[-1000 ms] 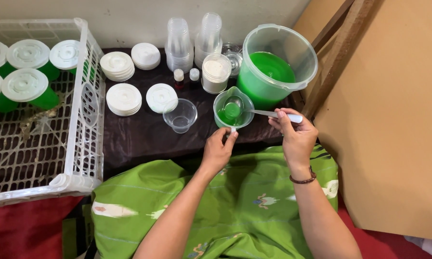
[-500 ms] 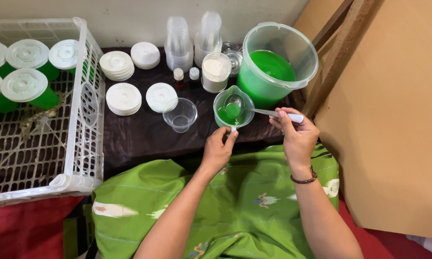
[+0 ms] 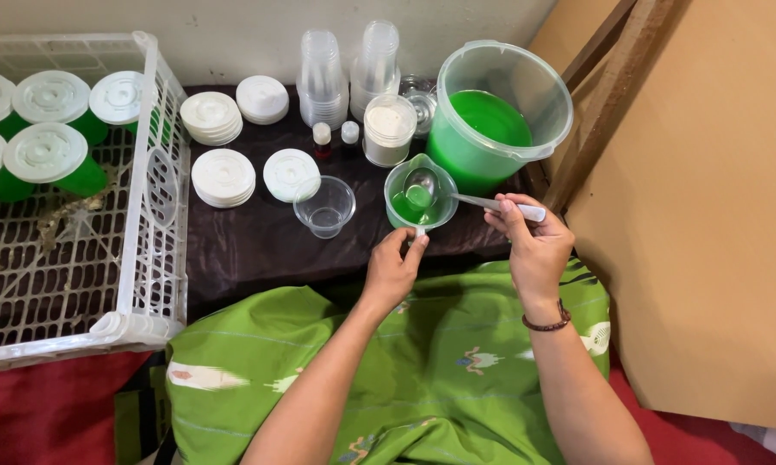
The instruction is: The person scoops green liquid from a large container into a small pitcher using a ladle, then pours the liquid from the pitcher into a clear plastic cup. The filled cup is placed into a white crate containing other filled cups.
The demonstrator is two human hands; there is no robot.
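Left hand (image 3: 394,274) pinches small jug (image 3: 420,196) handle; right hand (image 3: 533,245) holds spoon (image 3: 457,195) inside, apparently touching green liquid (image 3: 410,207).

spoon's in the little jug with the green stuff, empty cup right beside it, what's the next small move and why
Probably lift the metal spoon clear, since its bowl sits in the small clear handled jug of green liquid. The right hand holds the spoon's white handle and the left hand pinches the jug's handle. The empty clear plastic cup stands just left, ready for a pour.

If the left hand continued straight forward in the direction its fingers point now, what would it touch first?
Likely the small jug of green liquid: the left hand already pinches its handle, and the fingers point straight at it.
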